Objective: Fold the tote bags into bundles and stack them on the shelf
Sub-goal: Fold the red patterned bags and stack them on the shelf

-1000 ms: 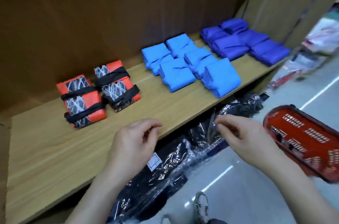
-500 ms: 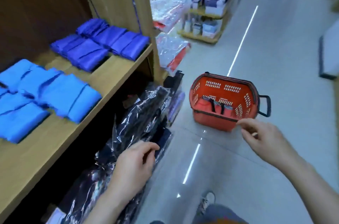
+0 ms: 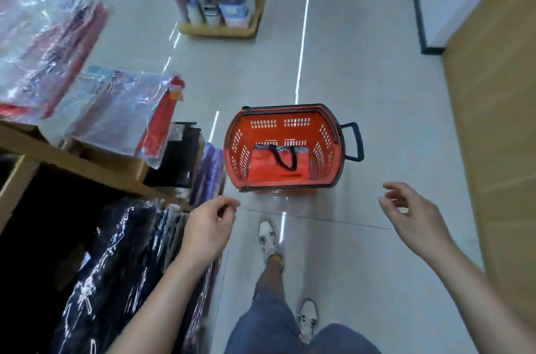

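The red basket (image 3: 235, 150) sits on the shiny grey floor (image 3: 362, 63) in the middle; an orange tote bag (image 3: 269, 169) lies inside; a wooden shelf (image 3: 87, 163) stands left; near, the left hand (image 3: 207, 227) and right hand (image 3: 413, 216) hang loose, holding nothing.

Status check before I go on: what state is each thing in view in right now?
red shopping basket: upright on the floor, carry handles down along its rim.
orange tote bag: lying inside the basket, flat, not yet bundled.
left hand: fingers loosely curled, holding nothing.
right hand: fingers relaxed, holding nothing.
plastic-wrapped packs: lying on the shelf.
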Tool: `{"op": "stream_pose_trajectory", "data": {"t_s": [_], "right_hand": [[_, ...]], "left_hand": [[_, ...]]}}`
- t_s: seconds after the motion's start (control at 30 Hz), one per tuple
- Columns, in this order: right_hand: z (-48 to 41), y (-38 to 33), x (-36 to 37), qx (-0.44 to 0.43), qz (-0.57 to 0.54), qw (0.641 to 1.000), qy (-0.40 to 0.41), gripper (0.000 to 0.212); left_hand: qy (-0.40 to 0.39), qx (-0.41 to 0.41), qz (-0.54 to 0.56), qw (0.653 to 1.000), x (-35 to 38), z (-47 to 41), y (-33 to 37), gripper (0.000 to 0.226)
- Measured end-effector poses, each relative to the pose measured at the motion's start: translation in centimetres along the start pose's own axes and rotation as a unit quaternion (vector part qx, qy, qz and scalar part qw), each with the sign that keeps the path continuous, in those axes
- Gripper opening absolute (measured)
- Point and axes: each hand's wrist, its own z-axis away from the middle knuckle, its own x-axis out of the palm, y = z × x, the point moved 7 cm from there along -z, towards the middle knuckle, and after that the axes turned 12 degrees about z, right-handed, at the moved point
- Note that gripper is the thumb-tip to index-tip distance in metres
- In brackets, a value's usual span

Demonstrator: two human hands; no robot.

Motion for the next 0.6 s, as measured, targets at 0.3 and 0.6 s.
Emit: {"op": "stream_pose_trajectory", "data": {"t_s": [0.3,0.6], "right_hand": [[-17.0,-3.2,10.3,0.038,0.012,0.997,-0.065,0.02],[-38.0,4.0,33.3,0.185,-0.075,0.962,-0.188,0.049]], "left_hand": [[-0.072,-0.103,0.025,0.992,9.2,-21.7,-5.0,0.022],[-0.145,-0.221,-0.039,0.964,23.0,-38.4,-21.0,0.021]]}}
